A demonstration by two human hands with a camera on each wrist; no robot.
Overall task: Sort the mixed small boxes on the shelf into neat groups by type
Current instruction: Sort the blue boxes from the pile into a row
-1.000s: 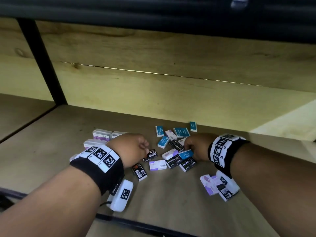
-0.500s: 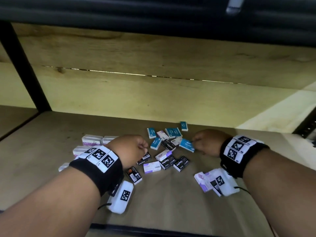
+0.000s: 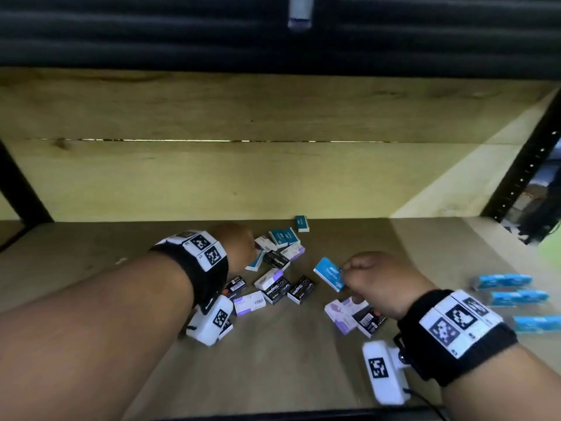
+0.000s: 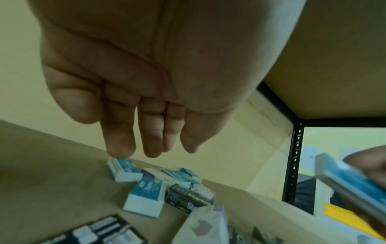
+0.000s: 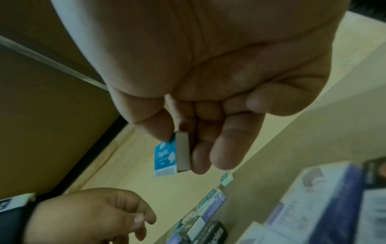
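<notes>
Pinching a blue box (image 3: 329, 273) clear of the shelf (image 3: 273, 360), right hand (image 3: 375, 279) grips thinly (slip risk onto unsorted pile); left hand (image 3: 235, 243) hovers with fingers loose, empty.

A pale wooden back panel (image 3: 212, 177) closes the rear of the bay, with a thin bright gap running across it between two boards. A black metal upright (image 3: 18, 189) stands at the left rear corner, and a black perforated upright (image 3: 522, 174) rises along the right edge. Above, a dark ribbed underside (image 3: 151, 28) spans the top, with a small white object (image 3: 300, 13) hanging from it. Beyond the right upright, a blurred patch of yellow (image 4: 342, 216) shows.
</notes>
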